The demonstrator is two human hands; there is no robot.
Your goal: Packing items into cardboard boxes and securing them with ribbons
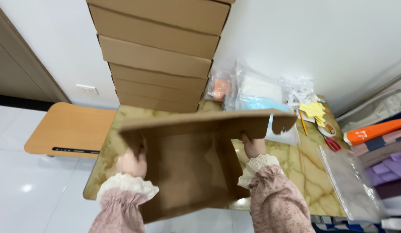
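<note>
We hold a half-folded brown cardboard box (187,159) in the middle of the frame, just above the yellow marbled surface (304,172). Our left hand (131,164) has its grip clamped on the left wall, and our right hand (253,146) on the right wall. We should keep both sides even so the flaps stay square. A tall stack of boxes (159,56) stands close behind, and red scissors (332,142) and plastic bags (256,90) lie at the right.
</note>
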